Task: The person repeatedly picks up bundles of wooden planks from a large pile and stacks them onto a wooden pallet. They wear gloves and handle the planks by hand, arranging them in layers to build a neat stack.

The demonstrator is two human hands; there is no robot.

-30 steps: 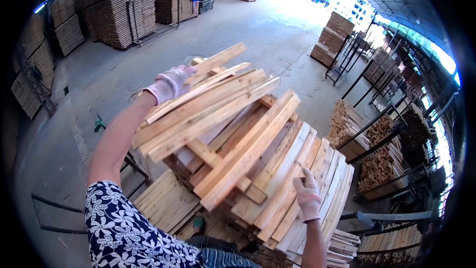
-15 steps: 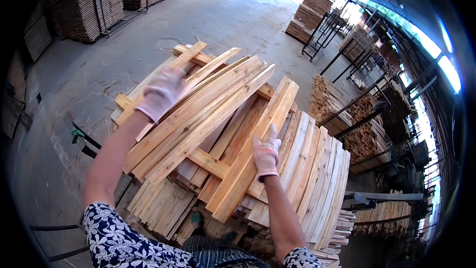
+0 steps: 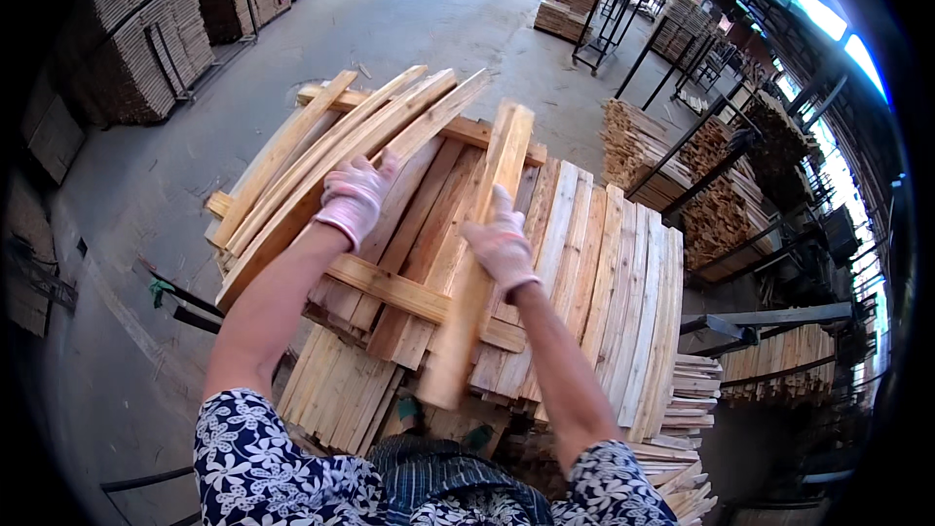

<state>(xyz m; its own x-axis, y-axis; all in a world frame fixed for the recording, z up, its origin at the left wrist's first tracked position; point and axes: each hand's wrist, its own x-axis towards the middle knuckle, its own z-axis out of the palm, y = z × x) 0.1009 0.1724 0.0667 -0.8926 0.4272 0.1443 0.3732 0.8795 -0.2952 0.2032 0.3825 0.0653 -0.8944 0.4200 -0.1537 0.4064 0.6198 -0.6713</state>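
Both of my hands wear pale, pinkish work gloves. My left hand (image 3: 355, 197) is closed on the right edge of a group of long wooden boards (image 3: 278, 224), which lie fanned out on the left of the stack. My right hand (image 3: 500, 244) grips a wooden board (image 3: 504, 151) round its middle, thumb along its top face. That board is tilted and blurred at its near end. Beneath it run crosswise wooden strips (image 3: 390, 289), laid over a layer of side-by-side boards (image 3: 604, 282). My left fingertips are partly hidden.
Lower boards (image 3: 336, 390) lie in front of my feet. A dark metal bar (image 3: 185, 302) with a green tie juts out at the left. Tall timber stacks (image 3: 146, 39) stand far left; more timber (image 3: 633, 151) and metal frames (image 3: 614, 19) line the right.
My left hand has come back toward me and right, onto the boards' edge. The fanned boards have shifted left. The board in my right hand has moved left and turned more upright in view.
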